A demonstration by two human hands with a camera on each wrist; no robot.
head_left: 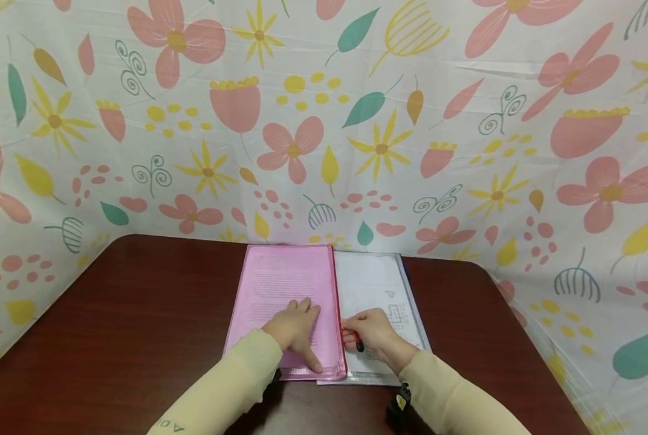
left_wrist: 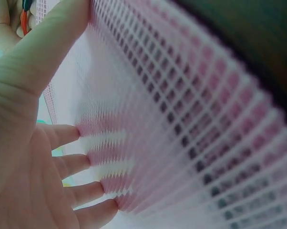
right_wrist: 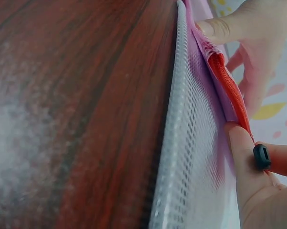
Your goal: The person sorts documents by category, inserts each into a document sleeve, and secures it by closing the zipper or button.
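A pink mesh zipper document pouch with a printed sheet showing through lies on the table, overlapping a white mesh pouch with a diagram sheet inside. My left hand rests on the lower part of the pink pouch, fingers straight and spread, thumb near its bottom edge. Along the pink pouch's right side runs a red zipper. My right hand pinches the zipper pull between thumb and finger; its black end sticks out. In the right wrist view, the zippered edge is bent up off the white pouch.
Both pouches lie on a dark red-brown wooden table, near its front edge. A floral-print cloth hangs behind the table and along its sides. Something dark blue shows at the white pouch's upper right edge.
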